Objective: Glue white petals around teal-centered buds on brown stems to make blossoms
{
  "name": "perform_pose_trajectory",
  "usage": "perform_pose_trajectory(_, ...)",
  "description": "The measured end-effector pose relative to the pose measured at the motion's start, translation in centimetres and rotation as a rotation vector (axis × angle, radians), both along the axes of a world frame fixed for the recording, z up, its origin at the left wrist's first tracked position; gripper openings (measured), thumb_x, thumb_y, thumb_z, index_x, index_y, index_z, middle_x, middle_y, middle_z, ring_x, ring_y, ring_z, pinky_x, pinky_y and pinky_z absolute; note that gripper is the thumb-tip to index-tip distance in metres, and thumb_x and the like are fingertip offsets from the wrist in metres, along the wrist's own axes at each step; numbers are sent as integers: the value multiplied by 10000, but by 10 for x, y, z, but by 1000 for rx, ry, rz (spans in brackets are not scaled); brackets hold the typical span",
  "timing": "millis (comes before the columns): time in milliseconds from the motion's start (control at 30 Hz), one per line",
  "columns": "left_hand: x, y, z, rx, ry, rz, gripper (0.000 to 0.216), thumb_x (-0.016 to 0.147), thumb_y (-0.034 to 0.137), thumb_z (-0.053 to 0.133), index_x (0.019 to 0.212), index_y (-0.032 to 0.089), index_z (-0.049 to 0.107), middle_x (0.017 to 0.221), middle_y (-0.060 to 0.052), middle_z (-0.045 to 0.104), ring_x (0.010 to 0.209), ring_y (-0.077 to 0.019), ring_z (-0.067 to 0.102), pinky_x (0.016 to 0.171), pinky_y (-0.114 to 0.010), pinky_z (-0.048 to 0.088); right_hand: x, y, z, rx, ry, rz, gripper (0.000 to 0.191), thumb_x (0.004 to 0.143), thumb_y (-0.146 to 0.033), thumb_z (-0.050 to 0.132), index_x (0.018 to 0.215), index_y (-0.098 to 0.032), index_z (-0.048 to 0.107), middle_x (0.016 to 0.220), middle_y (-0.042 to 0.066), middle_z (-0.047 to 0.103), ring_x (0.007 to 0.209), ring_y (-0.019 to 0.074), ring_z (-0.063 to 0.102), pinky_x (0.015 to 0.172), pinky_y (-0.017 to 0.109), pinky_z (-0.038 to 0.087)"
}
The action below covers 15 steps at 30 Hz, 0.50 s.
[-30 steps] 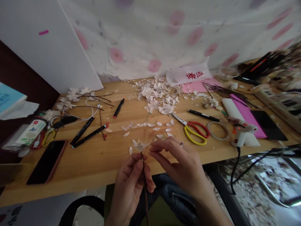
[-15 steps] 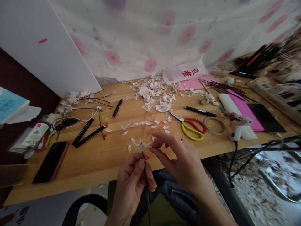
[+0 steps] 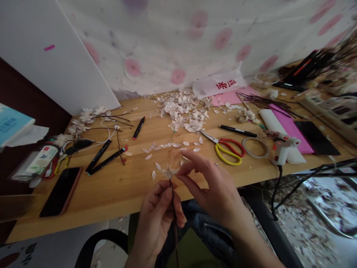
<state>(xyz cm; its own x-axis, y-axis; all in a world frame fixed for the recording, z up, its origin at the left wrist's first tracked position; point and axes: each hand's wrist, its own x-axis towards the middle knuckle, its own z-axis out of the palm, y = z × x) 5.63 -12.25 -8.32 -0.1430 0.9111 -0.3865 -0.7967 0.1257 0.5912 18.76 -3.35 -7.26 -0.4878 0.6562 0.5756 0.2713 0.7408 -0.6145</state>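
Note:
My left hand (image 3: 157,216) is closed around a thin dark twig (image 3: 174,223) that stands upright over the table's front edge. A small white paper flower (image 3: 170,172) sits on the twig's top. My right hand (image 3: 212,186) pinches a petal at the right side of that flower with thumb and forefinger, the other fingers raised. Loose white petals (image 3: 173,146) lie on the wooden table (image 3: 117,186) just beyond the flower.
A big petal pile (image 3: 184,109) lies at the back middle. Red and yellow scissors (image 3: 227,149), a tape ring (image 3: 255,147) and a glue gun (image 3: 283,149) lie to the right. Black markers (image 3: 103,156), a phone (image 3: 60,191) and finished flower twigs (image 3: 95,115) lie to the left.
My right hand's fingers have lifted and shifted slightly left along the flower. The view has tilted a little. My left hand keeps the twig in place.

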Motion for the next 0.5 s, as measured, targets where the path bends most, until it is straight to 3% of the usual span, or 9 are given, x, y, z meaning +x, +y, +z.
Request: perform_pose_trajectory(500, -5, 4, -3, -53, -81, -16, 253, 714, 282, 982, 824, 146, 799, 541, 40, 712, 372, -73, 642, 359, -91, 515, 4, 11, 9, 49, -94, 59, 433, 1033, -105, 575, 1440, -223, 487, 943, 26, 760, 881, 195, 729, 864, 324, 586)
